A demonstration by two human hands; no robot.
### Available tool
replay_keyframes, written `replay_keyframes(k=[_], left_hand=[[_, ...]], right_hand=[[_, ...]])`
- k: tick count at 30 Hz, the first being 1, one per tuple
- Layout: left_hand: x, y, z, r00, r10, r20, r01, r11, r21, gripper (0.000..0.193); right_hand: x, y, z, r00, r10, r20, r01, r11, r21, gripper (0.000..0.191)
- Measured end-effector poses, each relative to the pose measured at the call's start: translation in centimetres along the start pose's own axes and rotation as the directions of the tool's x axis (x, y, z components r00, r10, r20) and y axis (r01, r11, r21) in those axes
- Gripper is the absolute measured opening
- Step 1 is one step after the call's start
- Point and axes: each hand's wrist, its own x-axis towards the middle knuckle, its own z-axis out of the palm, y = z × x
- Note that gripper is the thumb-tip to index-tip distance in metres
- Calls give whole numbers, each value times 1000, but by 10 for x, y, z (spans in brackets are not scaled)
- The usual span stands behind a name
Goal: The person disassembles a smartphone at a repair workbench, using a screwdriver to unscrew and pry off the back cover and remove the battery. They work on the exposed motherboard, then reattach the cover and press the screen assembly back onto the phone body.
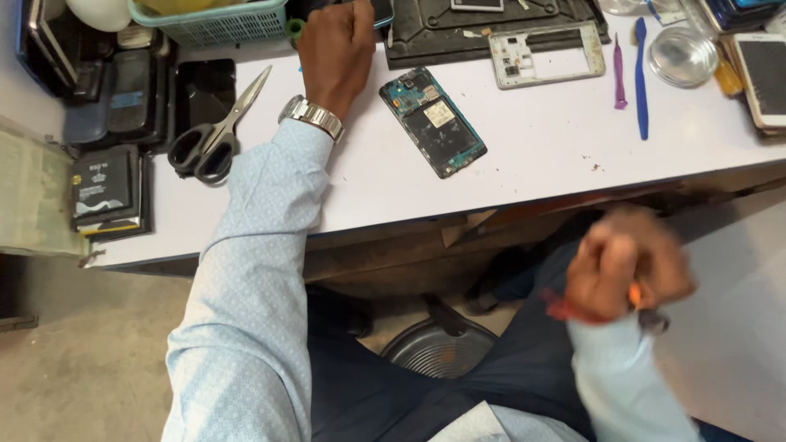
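Note:
My left hand (336, 51) reaches to the far edge of the white table (540, 155), its fingers closed on a dark phone (381, 11) at the top of the view. A metal watch (312, 116) sits on that wrist. My right hand (626, 272) is blurred, held below the table edge over my lap, curled around a small orange-handled tool (635, 296). An opened phone body (432, 121) with bare circuit board lies on the table just right of my left forearm. A white phone frame (547, 52) lies behind it.
Black-handled scissors (214, 133) and a stack of phone batteries (106, 187) lie at the left. A teal basket (214, 23), a dark work mat (426, 24), purple (620, 74) and blue (641, 82) pry tools, a round glass dish (682, 56) and a white phone (765, 75) line the back.

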Motion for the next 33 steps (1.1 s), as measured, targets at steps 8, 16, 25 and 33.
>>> replay_keyframes(k=[8,16,25,33], left_hand=[[-5,21,-15,996,66,61,-62,995,-75,51],[3,40,-25,989,-30,143,47,992,-118,57],[6,34,-15,992,-81,99,89,993,-76,54],[7,35,-6,984,-138,112,141,990,-22,54]], right_hand=[[-74,-20,-39,970,244,-6,-235,942,240,54],[-59,-43,-44,950,308,-49,-282,915,288,56],[-63,-34,-33,905,414,99,-419,827,374,50],[-56,-15,-29,878,448,167,-473,762,443,51]])
